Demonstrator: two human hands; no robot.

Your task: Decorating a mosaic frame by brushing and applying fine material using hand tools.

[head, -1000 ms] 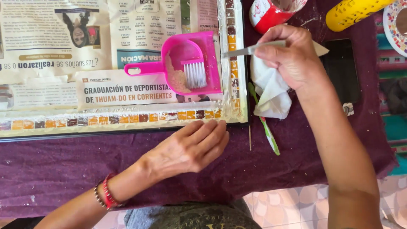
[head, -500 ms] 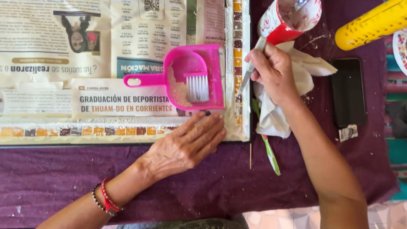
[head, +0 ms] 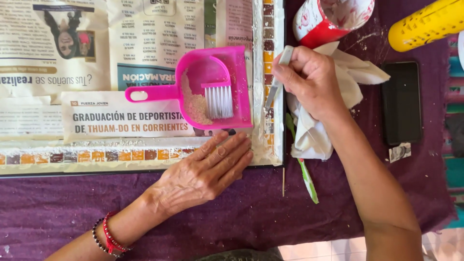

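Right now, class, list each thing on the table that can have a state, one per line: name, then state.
Left hand: flat, pressing the mosaic frame corner.
Right hand: gripping a metal tool, tip on the tiles, white cloth bunched beneath.
Pink dustpan: lying flat, holding powder and a small brush.
Red cup: tipped, smeared white inside.
Phone: screen dark.

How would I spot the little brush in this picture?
Find the newspaper spread over the purple cloth. On it lies a pink dustpan, just above the left hand. The brush sits inside it: pink top, white bristles, beside a heap of pale powder.
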